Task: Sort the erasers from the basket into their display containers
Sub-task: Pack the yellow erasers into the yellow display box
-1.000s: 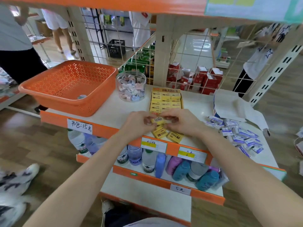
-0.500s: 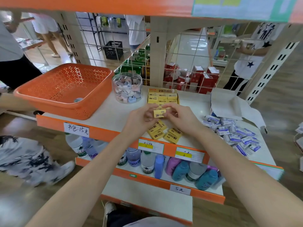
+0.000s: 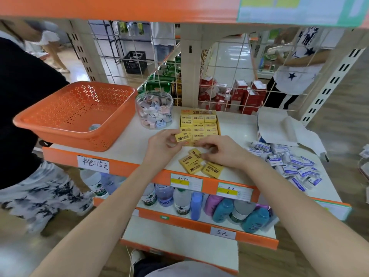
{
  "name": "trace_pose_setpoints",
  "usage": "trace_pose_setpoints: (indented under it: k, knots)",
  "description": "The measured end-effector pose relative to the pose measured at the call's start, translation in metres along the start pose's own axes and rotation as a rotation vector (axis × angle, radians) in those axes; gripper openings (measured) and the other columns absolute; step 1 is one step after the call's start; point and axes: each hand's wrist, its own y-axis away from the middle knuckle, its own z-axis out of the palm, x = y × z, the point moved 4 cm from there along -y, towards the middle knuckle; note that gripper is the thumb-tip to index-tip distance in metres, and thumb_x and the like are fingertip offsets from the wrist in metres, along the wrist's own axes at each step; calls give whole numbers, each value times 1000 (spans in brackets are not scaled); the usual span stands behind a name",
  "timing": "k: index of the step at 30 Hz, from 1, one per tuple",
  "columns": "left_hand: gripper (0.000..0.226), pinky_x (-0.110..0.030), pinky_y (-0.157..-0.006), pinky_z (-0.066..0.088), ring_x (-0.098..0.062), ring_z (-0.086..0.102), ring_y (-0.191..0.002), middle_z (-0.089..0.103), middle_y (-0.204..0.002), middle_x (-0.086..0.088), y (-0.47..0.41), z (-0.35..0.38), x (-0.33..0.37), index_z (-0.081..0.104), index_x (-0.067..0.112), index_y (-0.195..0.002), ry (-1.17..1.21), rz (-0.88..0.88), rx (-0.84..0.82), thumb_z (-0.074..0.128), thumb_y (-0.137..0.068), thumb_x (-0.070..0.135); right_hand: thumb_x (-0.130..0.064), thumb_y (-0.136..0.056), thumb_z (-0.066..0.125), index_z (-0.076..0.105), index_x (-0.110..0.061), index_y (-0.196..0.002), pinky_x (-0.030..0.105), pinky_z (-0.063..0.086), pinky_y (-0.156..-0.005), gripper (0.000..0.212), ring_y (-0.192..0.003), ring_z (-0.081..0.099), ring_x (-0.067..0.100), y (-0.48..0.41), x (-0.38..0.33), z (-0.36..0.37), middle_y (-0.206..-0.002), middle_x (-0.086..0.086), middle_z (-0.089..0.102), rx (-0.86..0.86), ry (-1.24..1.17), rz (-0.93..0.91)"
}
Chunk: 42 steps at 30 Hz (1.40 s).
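Left hand (image 3: 162, 145) holds a yellow eraser (image 3: 182, 136) just by the yellow box (image 3: 198, 124); right hand (image 3: 221, 151), fingers curled, touches loose erasers (image 3: 196, 163) near the box.

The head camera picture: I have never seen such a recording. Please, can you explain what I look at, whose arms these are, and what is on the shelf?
There is no machine here. A person wears a wide-angle camera on the head, so you look down along their own two bare arms at a shop shelf.

The left hand holds one yellow eraser near the yellow display box, which is nearly full of the same erasers. The right hand rests over a few loose yellow erasers at the shelf's front edge.

On the left stands an orange basket, almost empty. Beside it is a clear jar of small pastel erasers. On the right lie a pile of blue-and-white erasers and an opened white box.
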Motion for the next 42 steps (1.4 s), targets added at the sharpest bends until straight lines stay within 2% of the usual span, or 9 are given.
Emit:
trace_pose_setpoints:
  k: [3, 11, 14, 18, 23, 28, 32, 37, 42]
  knots:
    - [29, -7, -66, 45, 3, 54, -70, 60, -85, 5, -1, 0, 0, 69, 11, -106, 0, -9, 9, 76, -77, 10, -18, -84, 68, 54, -18, -131, 17, 29, -98, 49, -122, 46, 12, -2, -3, 2, -132, -3, 54, -80, 153, -52]
    - [32, -6, -67, 43, -8, 56, -74, 59, -85, 4, -2, 5, -2, 68, 10, -108, -11, -28, 6, 76, -77, 12, -29, -85, 66, 54, -18, -132, 23, 30, -94, 49, -117, 47, 17, -11, -8, 8, -130, -2, 56, -117, 325, -61]
    - [30, -7, -68, 43, -7, 56, -73, 60, -84, 5, 0, 2, -4, 69, 10, -106, -18, -12, 31, 76, -77, 11, -15, -85, 62, 57, -19, -128, 25, 30, -97, 44, -115, 47, 19, -8, -9, 7, -128, -2, 58, -116, 320, -85]
    - [30, -9, -69, 45, -7, 57, -74, 61, -85, 5, 1, 3, -6, 69, 11, -106, -33, 6, 33, 76, -76, 12, 1, -82, 54, 63, -19, -121, 13, 26, -91, 45, -117, 48, 15, -4, -8, -2, -130, -3, 58, -91, 264, -73]
    - [31, -2, -68, 40, -6, 54, -76, 59, -85, 4, 1, 3, -6, 68, 11, -107, -20, 14, 14, 76, -77, 10, -20, -86, 64, 60, -20, -126, 16, 33, -86, 40, -111, 52, 13, -2, -6, -5, -122, -3, 60, -78, 246, 0]
    - [32, -9, -71, 44, -6, 55, -77, 59, -83, 7, -2, 2, -5, 69, 13, -108, -12, 0, -5, 76, -77, 11, -22, -86, 64, 62, -19, -124, 22, 40, -83, 38, -101, 56, 14, -9, -7, -2, -114, -1, 65, -62, 318, 18]
    - [32, -9, -75, 41, -8, 55, -78, 62, -84, 3, -9, 2, -6, 69, 15, -109, -42, -8, -24, 76, -78, 16, -20, -86, 65, 63, -24, -122, 9, 40, -66, 36, -81, 56, 3, -9, -4, -16, -104, -3, 65, -31, 150, 54]
    - [32, -24, -77, 40, -13, 54, -85, 59, -86, 4, -29, 6, 0, 67, 19, -113, -104, -6, -65, 72, -82, 22, -22, -88, 64, 62, -31, -120, 9, 35, -61, 34, -83, 56, 4, -24, 9, -41, -106, -8, 62, 65, 99, 151]
    - [35, -30, -82, 44, -18, 54, -102, 62, -101, 5, -56, 29, 12, 61, 32, -122, -204, -10, -250, 65, -87, 34, -21, -92, 57, 61, -25, -122, 20, 35, -72, 30, -88, 49, 7, -38, 22, -60, -115, -2, 61, 139, 184, 276]
